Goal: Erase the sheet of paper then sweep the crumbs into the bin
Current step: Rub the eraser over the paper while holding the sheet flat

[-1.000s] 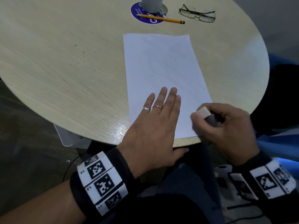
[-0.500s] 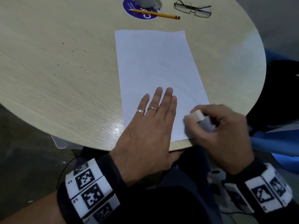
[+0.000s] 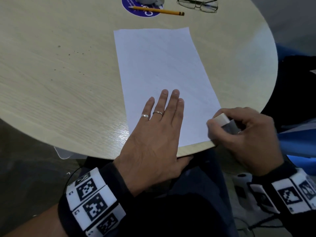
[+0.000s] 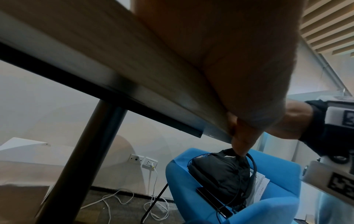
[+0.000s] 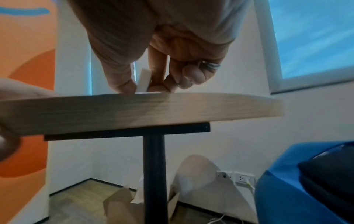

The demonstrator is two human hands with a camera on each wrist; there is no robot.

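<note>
My left hand lies flat, fingers straight, on the near end of the paper, which runs from mid-counter to its near edge. My right hand pinches the eraser at the paper's near right corner. Crumbs dot the counter left of the paper.

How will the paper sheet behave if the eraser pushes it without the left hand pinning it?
The sheet of paper looks thin and light, so it would probably slide or buckle. It lies on a smooth table. The left hand lies flat on it, beside the eraser.
</note>
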